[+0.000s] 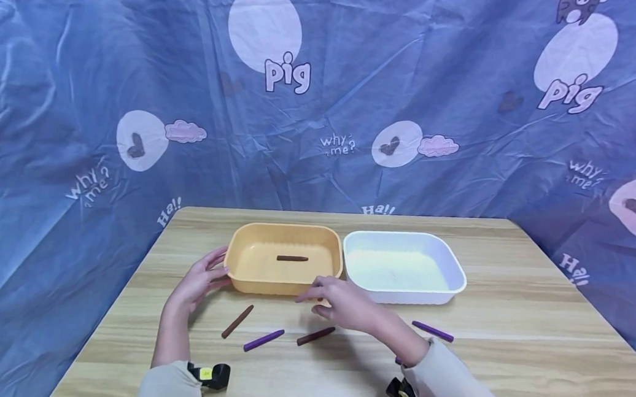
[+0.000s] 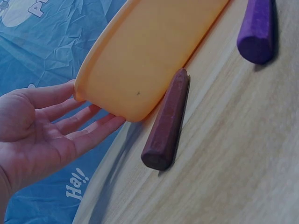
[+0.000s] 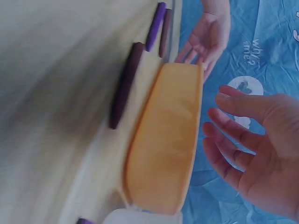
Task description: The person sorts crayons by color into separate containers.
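Note:
My left hand (image 1: 195, 286) touches the left end of an orange plastic basin (image 1: 280, 286), its fingers fairly straight against the wall. Inside that basin lies a brown crayon (image 1: 292, 258). Over the basin's front rim hovers my right hand (image 1: 347, 303), fingers loosely bent, with nothing in its grasp; the right wrist view shows its palm bare. On the table in front are a reddish-brown crayon (image 1: 238, 321), a purple crayon (image 1: 264, 340) and a dark brown crayon (image 1: 316, 336). Another purple crayon (image 1: 433, 331) lies farther right. One more purple piece is mostly hidden behind my right wrist.
A white plastic basin (image 1: 413, 295) stands just right of the orange one. Both sit on a wood-grain table (image 1: 527, 331). Blue printed cloth (image 1: 317, 180) hangs behind and along the sides. Each wrist wears a black camera mount.

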The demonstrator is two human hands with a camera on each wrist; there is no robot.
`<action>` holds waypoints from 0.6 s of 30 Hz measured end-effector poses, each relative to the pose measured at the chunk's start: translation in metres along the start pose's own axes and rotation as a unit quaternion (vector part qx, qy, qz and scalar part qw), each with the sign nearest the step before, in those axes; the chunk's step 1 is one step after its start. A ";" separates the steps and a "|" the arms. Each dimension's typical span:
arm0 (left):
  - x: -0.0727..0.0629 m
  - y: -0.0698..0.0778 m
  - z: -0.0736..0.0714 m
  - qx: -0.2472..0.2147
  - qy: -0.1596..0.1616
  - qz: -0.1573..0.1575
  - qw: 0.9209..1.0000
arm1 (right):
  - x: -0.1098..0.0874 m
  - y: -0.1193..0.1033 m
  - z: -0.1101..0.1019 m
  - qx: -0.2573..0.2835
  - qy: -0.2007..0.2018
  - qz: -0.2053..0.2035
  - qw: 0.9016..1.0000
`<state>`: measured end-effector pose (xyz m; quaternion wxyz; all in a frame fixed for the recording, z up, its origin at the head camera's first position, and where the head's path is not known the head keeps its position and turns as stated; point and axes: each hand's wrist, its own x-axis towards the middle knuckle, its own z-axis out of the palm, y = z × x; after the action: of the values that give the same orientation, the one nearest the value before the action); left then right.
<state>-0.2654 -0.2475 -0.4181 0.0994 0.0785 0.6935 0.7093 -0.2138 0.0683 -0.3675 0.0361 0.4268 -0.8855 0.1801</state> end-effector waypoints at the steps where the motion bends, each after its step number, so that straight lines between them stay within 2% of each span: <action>1: 0.000 0.001 0.000 0.000 0.000 0.000 1.000 | -0.003 0.001 0.002 -0.001 -0.001 0.000 1.000; 4: -0.001 0.002 0.000 0.000 -0.001 0.001 1.000 | -0.011 0.003 0.006 0.002 -0.011 0.006 1.000; 9: -0.001 0.002 0.000 0.001 -0.001 0.003 1.000 | -0.022 0.009 0.016 0.047 -0.035 0.008 0.998; 14: -0.001 0.000 0.000 -0.002 0.002 0.002 1.000 | -0.029 0.018 0.025 0.086 -0.060 0.012 0.994; 18: -0.001 -0.001 0.001 -0.006 -0.001 0.002 1.000 | -0.031 0.024 0.031 0.097 -0.074 0.022 0.992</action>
<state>-0.2645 -0.2464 -0.4193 0.0992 0.0795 0.6888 0.7137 -0.2097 0.0942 -0.4095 -0.0749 0.4207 -0.8733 0.2339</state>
